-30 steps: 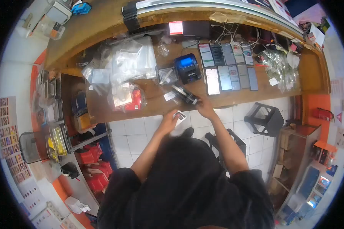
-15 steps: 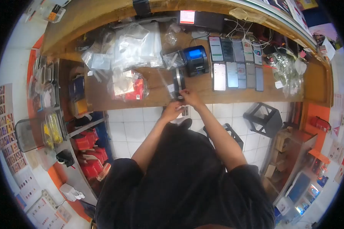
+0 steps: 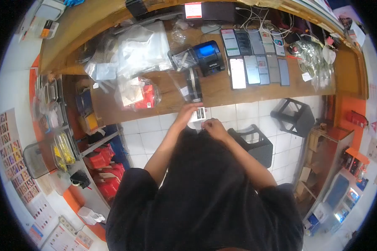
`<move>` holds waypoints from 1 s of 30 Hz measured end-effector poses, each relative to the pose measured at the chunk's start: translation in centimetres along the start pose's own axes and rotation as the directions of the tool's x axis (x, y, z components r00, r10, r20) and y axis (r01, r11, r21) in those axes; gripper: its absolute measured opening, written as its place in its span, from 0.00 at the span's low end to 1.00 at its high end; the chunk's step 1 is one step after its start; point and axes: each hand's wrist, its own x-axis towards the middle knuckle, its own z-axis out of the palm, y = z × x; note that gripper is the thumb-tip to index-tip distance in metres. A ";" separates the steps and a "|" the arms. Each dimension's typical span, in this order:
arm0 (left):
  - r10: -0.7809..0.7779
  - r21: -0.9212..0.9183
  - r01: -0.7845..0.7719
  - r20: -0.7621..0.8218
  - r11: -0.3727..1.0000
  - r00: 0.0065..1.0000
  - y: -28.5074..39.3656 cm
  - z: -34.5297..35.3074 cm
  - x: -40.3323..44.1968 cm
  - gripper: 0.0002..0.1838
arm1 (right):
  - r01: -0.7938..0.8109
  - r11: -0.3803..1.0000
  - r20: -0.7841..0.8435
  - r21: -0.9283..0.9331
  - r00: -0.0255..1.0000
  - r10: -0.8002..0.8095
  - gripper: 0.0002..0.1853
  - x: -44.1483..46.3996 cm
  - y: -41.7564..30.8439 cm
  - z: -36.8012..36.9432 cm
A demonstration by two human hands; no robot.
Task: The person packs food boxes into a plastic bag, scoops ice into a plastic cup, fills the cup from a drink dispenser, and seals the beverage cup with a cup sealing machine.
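My left hand (image 3: 187, 114) is closed on a small white packet with dark printed marks (image 3: 199, 114), just off the table's front edge. The packet's lower part looks clear or pale and blurs against the floor. Close to its lower right corner, my right hand (image 3: 215, 129) is closed in a pinch; what lies between the fingertips is too small to make out. Beyond my hands, a tape dispenser (image 3: 193, 85), long and black, points its near end at the table edge. A black and blue label printer (image 3: 208, 58) stands behind it.
Several phones (image 3: 238, 73) lie in two rows on the right of the wooden table (image 3: 176, 100). Clear plastic bags (image 3: 144, 50) and a bagged red packet (image 3: 148, 96) are on the left. Crumpled plastic (image 3: 312, 62) sits far right. Black stools (image 3: 255, 146) stand below.
My right hand has left the dispenser's near end and come back towards my body, beside the packet. My left hand has turned the packet up into view. The camera view has shifted slightly.
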 end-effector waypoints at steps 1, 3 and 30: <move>-0.012 -0.058 0.010 -0.040 0.998 0.999 -0.1 0.6 0.0 0.17 | -0.054 0.999 0.016 0.007 0.998 0.054 0.16 -0.2 -0.2 0.0; -0.030 -0.043 0.026 -0.091 0.999 0.995 -0.6 1.3 0.1 0.16 | 0.017 0.998 -0.018 0.058 1.000 -0.016 0.16 0.1 1.4 0.8; 0.828 0.828 -0.031 -0.557 0.560 0.061 4.7 -22.4 -6.0 0.10 | 0.395 0.539 0.361 -0.744 0.916 -0.172 0.18 16.9 -26.8 11.9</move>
